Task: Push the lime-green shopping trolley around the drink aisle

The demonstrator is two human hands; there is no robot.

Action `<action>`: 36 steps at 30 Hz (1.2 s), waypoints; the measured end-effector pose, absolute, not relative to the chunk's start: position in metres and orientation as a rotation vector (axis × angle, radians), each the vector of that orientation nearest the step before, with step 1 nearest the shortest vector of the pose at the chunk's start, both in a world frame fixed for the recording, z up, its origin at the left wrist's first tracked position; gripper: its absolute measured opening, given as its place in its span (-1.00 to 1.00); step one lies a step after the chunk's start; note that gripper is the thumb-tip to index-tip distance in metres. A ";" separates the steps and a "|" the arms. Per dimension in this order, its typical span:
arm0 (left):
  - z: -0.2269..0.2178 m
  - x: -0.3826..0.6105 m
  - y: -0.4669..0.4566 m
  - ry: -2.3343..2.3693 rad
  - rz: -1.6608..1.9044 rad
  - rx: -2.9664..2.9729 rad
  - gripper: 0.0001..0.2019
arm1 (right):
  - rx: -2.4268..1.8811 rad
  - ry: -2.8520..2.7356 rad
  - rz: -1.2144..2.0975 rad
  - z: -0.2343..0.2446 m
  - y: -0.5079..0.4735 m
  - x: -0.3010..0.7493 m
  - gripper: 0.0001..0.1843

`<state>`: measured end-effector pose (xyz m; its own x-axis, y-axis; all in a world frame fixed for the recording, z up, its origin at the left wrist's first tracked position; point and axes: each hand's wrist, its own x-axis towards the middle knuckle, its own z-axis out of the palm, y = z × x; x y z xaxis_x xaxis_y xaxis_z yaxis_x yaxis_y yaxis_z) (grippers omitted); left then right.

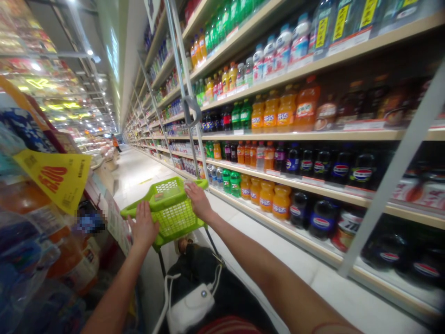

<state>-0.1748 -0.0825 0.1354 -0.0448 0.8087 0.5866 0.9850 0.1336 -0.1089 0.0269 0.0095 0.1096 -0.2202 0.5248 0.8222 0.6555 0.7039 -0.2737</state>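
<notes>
We are likely steering a lime-green plastic basket cart [174, 218], our left hand [145, 225] lying flat, our right hand [199, 200] gripping. Going straight is probably needing both.

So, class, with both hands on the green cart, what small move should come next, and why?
Perhaps ease the green cart slightly rightward. It looks close to the display panel beside the left hand, while pale floor shows between it and the drink shelves. With the right hand on the cart too, both could steer.
</notes>
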 end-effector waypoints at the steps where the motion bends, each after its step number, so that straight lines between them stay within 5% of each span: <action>1: 0.135 -0.179 -0.082 -1.909 -0.444 -1.697 -0.35 | -0.972 -1.859 -0.151 0.111 0.012 0.032 -0.45; 12: 0.139 -0.192 -0.082 -1.923 -0.356 -1.708 -0.37 | -0.712 -2.027 -0.176 0.111 -0.015 -0.033 -0.46; 20: 0.134 -0.199 -0.083 -2.006 -0.401 -1.647 -0.32 | -1.039 -1.855 -0.165 0.120 0.016 0.022 -0.42; 29: 0.142 -0.190 -0.084 -1.985 -0.379 -1.733 -0.32 | -0.666 -2.058 -0.227 0.112 -0.011 -0.041 -0.44; 36: 0.146 -0.199 -0.082 -2.052 -0.341 -1.753 -0.31 | -0.986 -1.918 -0.210 0.118 0.010 0.004 -0.42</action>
